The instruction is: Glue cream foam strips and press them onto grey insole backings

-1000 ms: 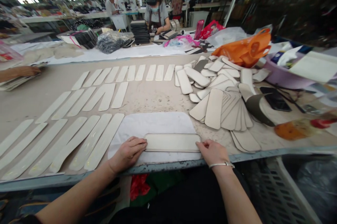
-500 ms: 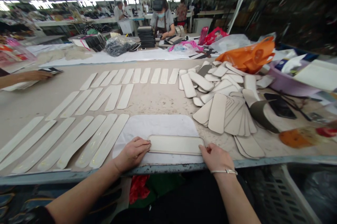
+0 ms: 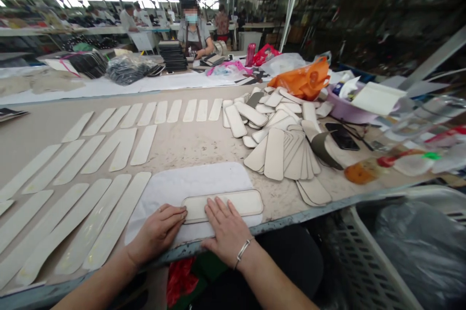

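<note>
A long pale strip with rounded corners and a darker edge [image 3: 247,202] lies on a white sheet [image 3: 204,174] near the table's front edge. My left hand [image 3: 162,230] pinches the strip's left end between thumb and fingers. Flat on the middle of the strip rests my right hand [image 3: 227,227], its fingers spread and a bracelet on the wrist. Several long pale strips [image 3: 118,218] lie in rows on the left. To the right of the sheet, rounded pieces are fanned out [image 3: 274,155] below a loose heap of similar ones [image 3: 251,113].
An orange bag [image 3: 302,82], a purple basin [image 3: 349,108], a phone [image 3: 342,136] and an orange bottle [image 3: 360,171] are on the right. A plastic crate [image 3: 367,252] stands below the edge. A masked person [image 3: 194,33] works across the table beside a dark stack [image 3: 173,56].
My right hand has let go of the strip's right end and moved left onto its middle, fingers spread. The view has turned right; the other person's hand at the left is out of view.
</note>
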Demonstrator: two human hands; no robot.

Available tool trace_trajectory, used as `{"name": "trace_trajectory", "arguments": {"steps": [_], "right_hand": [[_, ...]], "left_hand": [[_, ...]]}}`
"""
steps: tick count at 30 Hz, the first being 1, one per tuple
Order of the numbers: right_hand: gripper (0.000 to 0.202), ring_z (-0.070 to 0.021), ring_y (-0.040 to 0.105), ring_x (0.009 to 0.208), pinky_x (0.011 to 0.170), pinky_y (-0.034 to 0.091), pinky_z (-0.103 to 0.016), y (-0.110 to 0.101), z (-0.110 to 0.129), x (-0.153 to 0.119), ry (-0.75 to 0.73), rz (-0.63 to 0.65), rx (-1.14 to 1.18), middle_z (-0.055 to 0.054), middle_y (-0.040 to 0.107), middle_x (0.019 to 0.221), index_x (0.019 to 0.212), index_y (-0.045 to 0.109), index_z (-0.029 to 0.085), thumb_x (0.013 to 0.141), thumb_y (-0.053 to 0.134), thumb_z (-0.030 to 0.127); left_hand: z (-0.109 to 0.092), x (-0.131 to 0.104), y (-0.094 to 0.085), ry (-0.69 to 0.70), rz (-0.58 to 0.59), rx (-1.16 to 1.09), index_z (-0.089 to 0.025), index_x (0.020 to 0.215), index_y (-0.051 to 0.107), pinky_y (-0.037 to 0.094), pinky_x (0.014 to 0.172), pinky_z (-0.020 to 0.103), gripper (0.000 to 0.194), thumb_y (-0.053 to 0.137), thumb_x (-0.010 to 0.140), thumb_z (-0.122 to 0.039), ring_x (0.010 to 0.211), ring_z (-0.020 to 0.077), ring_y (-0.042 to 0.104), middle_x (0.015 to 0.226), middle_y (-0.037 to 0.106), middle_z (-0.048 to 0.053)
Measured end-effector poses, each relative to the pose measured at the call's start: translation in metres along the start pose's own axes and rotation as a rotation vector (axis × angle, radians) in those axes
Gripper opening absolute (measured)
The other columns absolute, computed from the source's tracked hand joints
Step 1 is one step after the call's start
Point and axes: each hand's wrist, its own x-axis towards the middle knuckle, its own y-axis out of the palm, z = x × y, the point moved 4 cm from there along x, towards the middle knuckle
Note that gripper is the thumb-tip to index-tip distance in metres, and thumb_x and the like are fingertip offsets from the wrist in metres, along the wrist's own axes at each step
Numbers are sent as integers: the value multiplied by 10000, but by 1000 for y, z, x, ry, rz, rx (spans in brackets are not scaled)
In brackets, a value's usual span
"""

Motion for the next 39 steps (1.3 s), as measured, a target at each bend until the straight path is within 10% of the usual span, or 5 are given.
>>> {"name": "trace_trajectory", "arguments": {"steps": [7,19,24,29,39], "right_hand": [[773,-240,82,1379,1120,122,-468,-29,-71,-34,265,25,-193,-45,87,1499,1412,136,144,825,244,636],[794,-267,87,1376,1110,124,-496,-21,-72,-37,321,-48,-244,-74,97,1494,1404,145,114,813,317,616],[836,-256,51,1380,1118,69,-486,-27,-73,-39,353,-43,-164,-70,70,1496,1410,128,121,794,316,654],[841,-255,68,1379,1120,72,-487,-30,-76,-41,315,-113,-21,-72,98,1496,1411,160,147,777,365,660],[378,-191,493,1131,998,383,-377,-79,-75,-64,196,-919,515,-105,570,1201,1199,518,187,870,423,346]], "left_hand": [[-6,4,-4,-28,-14,0,-164,1026,629,495,812,324,233,509,830,-123,893,173,587,1001,631,102],[-11,-1,-27,-189,-93,73,-165,1190,545,459,953,361,333,458,870,-199,1132,208,519,1219,559,109],[-30,20,2,-18,189,309,-131,1424,171,253,1074,500,659,463,862,-311,1350,311,154,1472,187,136],[-25,21,29,22,288,419,-152,1436,33,294,1043,490,781,447,853,-468,1333,319,206,1466,155,148],[-20,103,4,-86,-63,189,-203,1181,528,479,916,348,378,482,859,-395,1067,208,563,1182,586,64]]}}
